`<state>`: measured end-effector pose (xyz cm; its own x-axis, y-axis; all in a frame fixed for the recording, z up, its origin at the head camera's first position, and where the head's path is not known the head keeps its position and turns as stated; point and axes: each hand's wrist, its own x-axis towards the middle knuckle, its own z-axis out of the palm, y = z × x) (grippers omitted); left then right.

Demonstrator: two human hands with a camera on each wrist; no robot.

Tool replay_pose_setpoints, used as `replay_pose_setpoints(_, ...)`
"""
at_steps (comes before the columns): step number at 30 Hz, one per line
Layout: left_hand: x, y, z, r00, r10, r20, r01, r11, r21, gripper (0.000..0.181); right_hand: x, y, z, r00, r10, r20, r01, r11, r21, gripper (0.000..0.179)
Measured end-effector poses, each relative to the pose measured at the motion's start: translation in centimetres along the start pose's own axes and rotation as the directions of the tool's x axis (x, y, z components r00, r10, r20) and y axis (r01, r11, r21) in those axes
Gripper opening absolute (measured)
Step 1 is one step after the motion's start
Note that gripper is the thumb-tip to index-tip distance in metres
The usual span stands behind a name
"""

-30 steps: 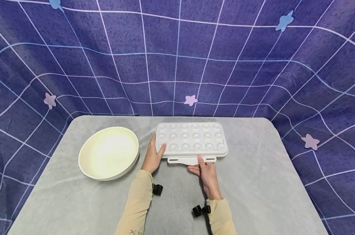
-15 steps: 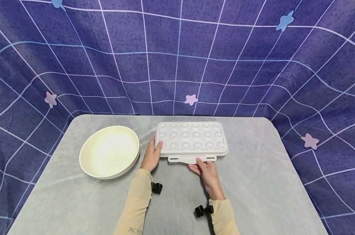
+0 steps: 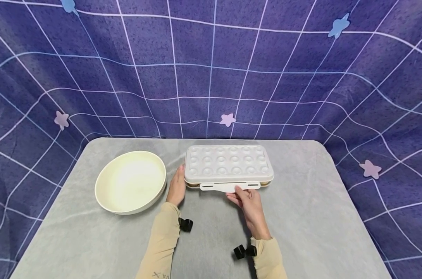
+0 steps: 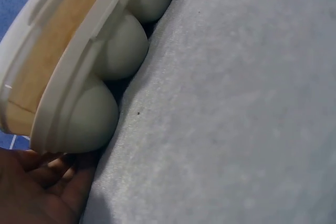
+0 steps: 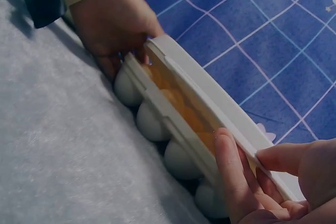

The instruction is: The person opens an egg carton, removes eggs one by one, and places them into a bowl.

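- A cream-coloured bowl (image 3: pixel 130 182) sits at left on a grey counter (image 3: pixel 312 201) with rounded far corners.
- A blue-purple curtain (image 3: pixel 193 83), gridded with pale lines, hangs behind.
- Light-blue stars (image 3: pixel 339 26) and pale pink stars (image 3: pixel 370 169) dot the cloth.

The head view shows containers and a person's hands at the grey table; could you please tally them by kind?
Bowl: 1
Lidded box: 1
Hands (left hand, right hand): 2
Total: 4

The left sleeve (image 3: pixel 160 240) shows an X (image 3: pixel 156 274) — other marks (image 3: pixel 166 276) unclear.
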<state>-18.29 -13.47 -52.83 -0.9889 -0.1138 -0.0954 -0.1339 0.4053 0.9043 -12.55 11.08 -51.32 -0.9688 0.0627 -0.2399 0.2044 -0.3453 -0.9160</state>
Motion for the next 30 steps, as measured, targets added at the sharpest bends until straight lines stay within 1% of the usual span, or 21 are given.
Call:
replay_pose_setpoints(5,-0.1,-0.3,0.1,0.999,0.035,-0.029,-0.036,0.999,-0.022,0.061,0.0,-0.5,0.2,1.000,-0.024,-0.006,0.024,1.000,-0.015,0.027)
replay_pose_setpoints(9,0.0,-0.5,0.0,0.999,0.026,-0.035,-0.027,0.999,-0.024,0.060,0.0,-0.9,0.3,0.999,-0.035,-0.004,0.035,0.999,-0.007,0.026)
replay_pose_setpoints(13,0.2,-0.6,0.0,0.999,0.024,-0.036,-0.023,1.000,0.006,0.054,0.0,-1.4,0.5,0.998,-0.066,0.006,0.066,0.998,0.023,0.023)
replay_pose_setpoints(17,0.3,-0.9,-0.1,0.998,0.048,-0.044,-0.047,0.999,0.014,0.045,0.3,-2.0,0.8,0.996,-0.088,0.011,0.088,0.996,0.032,0.024)
replay_pose_setpoints(20,0.3,-1.1,0.0,0.996,0.080,-0.041,-0.079,0.996,0.028,0.041,0.6,-2.3,1.0,0.995,-0.098,0.008,0.097,0.995,0.028,0.025)
replay_pose_setpoints(24,0.3,-1.2,0.1,0.994,0.109,-0.024,-0.108,0.993,0.056,0.042,0.8,-2.8,1.1,0.992,-0.124,0.008,0.124,0.992,0.023,0.026)
replay_pose_setpoints(30,0.3,-1.4,0.1,0.995,0.102,-0.010,-0.101,0.992,0.076,0.049,1.4,-3.8,1.6,0.984,-0.178,0.033,0.176,0.983,0.050,0.026)
